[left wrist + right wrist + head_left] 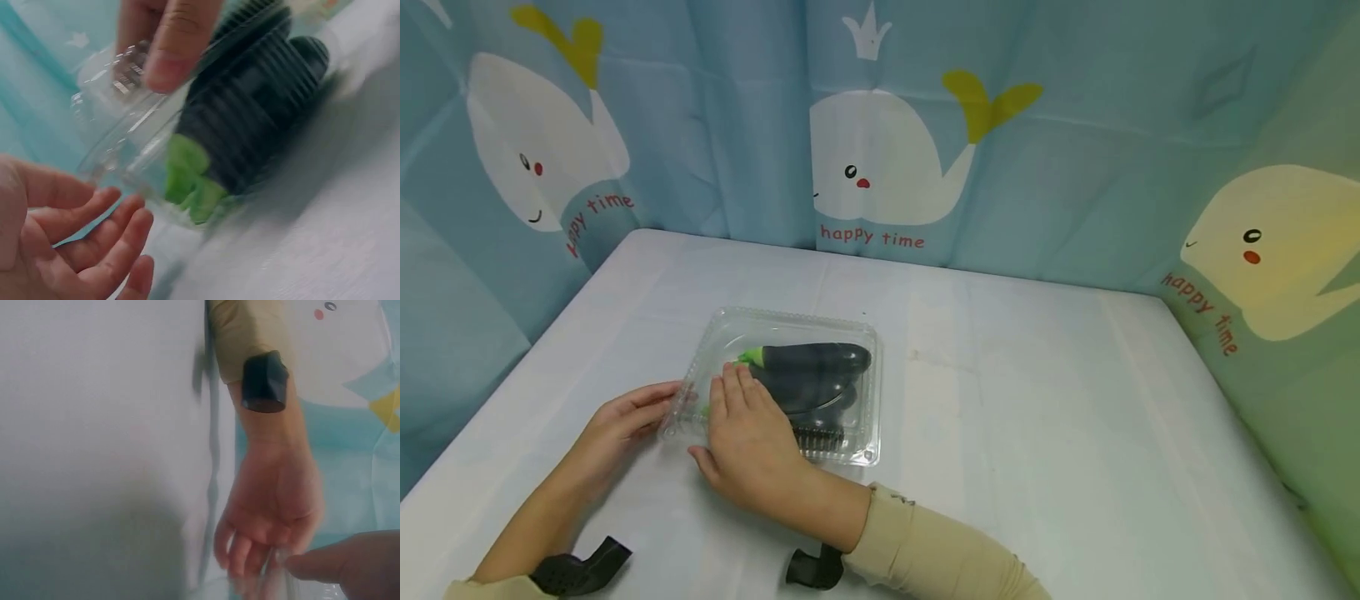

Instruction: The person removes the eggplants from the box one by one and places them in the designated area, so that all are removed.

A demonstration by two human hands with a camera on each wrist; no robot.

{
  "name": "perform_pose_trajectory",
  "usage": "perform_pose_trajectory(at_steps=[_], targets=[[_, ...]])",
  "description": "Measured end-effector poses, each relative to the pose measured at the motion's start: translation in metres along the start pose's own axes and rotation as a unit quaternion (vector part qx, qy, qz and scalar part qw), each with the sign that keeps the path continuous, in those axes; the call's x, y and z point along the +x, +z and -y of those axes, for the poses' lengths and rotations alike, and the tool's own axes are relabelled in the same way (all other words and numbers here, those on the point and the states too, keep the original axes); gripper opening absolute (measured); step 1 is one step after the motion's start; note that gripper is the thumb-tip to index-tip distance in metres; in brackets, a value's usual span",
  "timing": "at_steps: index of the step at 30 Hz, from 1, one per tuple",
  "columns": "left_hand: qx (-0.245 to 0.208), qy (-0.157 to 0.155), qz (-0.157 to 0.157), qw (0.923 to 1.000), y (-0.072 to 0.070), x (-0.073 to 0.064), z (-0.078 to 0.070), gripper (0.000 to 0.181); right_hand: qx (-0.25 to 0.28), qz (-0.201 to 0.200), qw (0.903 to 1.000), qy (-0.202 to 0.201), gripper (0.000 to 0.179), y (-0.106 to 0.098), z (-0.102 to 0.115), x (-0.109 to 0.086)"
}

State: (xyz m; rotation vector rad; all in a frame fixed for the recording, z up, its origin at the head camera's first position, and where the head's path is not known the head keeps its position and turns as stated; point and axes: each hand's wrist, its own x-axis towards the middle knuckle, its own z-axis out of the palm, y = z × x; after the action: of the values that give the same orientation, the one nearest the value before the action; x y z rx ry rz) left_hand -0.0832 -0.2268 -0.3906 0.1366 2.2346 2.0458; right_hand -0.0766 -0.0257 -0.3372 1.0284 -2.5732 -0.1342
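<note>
**Eggplants under clear plastic, a hand on top and a hand at the side**

At least two dark eggplants (816, 360) lie side by side in a clear plastic clamshell box (874, 392), their green caps toward its left edge, probably because lengthwise they fit best across it. The box sits left of centre on the white table (1075, 433), within easy reach of both hands. The right hand (752, 442) lies on the lid, fingers straight and together, gripping nothing; the flat palm seems meant to spread light pressure. The left hand (632, 417), fingers loosely extended and not clasped round anything, meets the box's left edge, perhaps to steady it. Whether the rim is latched, I cannot tell. Beyond the table hangs a blue whale-print curtain (1075, 125), likely a plain backdrop.
</note>
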Motion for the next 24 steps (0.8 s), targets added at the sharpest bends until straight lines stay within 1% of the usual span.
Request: perform_pose_trajectory(at_steps=[2,5,8,12,16,20,24], targets=[[-0.020,0.010,0.021,0.9995,-0.005,-0.001,0.000,0.024,-0.014,-0.010,0.9999,0.002,0.068,0.001,0.002,0.001],[-0.040,0.015,0.050,0.9978,-0.010,-0.002,0.000,0.027,-0.027,-0.017,0.9994,0.010,0.067,0.001,0.004,0.002],[-0.056,0.004,0.070,0.9959,-0.014,-0.002,0.000,0.029,-0.037,-0.016,0.9990,0.017,0.067,0.002,0.007,0.005],[-0.056,-0.010,0.090,0.9944,-0.019,-0.003,0.000,0.031,-0.053,-0.023,0.9981,0.021,0.067,0.003,0.010,0.007],[-0.049,-0.009,0.109,0.9928,-0.022,-0.003,0.000,0.032,-0.066,-0.036,0.9970,0.019,0.068,0.004,0.011,0.008],[-0.063,-0.004,0.130,0.9895,-0.025,-0.003,0.001,0.034,-0.080,-0.058,0.9950,0.013,0.067,0.006,0.010,0.009],[-0.080,-0.012,0.155,0.9847,-0.026,-0.003,0.001,0.032,-0.087,-0.067,0.9939,0.011,0.066,0.007,0.009,0.010]])
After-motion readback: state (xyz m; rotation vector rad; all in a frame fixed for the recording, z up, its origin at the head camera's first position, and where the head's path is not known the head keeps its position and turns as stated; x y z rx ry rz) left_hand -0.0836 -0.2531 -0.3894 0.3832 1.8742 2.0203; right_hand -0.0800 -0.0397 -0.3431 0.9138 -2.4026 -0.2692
